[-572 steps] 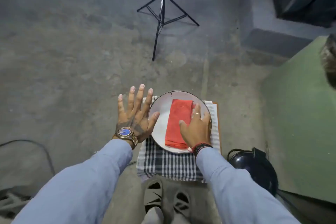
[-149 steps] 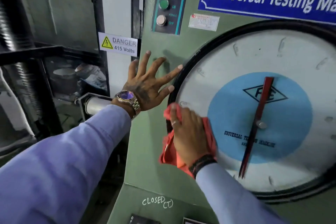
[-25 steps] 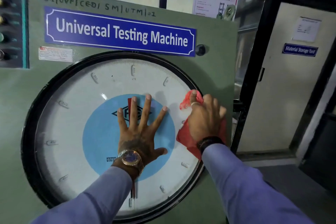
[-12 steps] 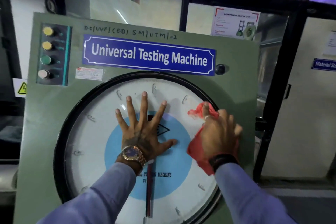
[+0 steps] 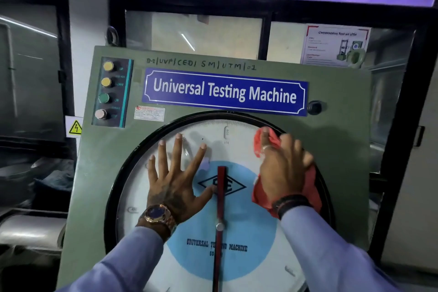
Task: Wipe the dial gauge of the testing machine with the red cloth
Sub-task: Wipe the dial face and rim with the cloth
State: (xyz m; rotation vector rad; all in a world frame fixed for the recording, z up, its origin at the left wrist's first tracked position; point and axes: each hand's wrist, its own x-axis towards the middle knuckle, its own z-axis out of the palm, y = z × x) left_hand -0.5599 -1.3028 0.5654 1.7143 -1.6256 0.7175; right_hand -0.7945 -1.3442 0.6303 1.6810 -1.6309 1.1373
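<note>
While your right hand [image 5: 283, 168] presses the red cloth [image 5: 310, 187] flat against the upper right of the dial gauge [image 5: 142, 187], your left hand [image 5: 176, 180] lies spread and empty on its glass. Leaning there could smear fresh prints, and cloth trailing past the black rim [image 5: 113, 187] may snag.

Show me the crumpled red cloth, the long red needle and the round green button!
crumpled red cloth [image 5: 312, 185], head view, flap right of the hand.
long red needle [image 5: 221, 187], head view, upper shaft.
round green button [image 5: 103, 98], head view, its cap.
</note>
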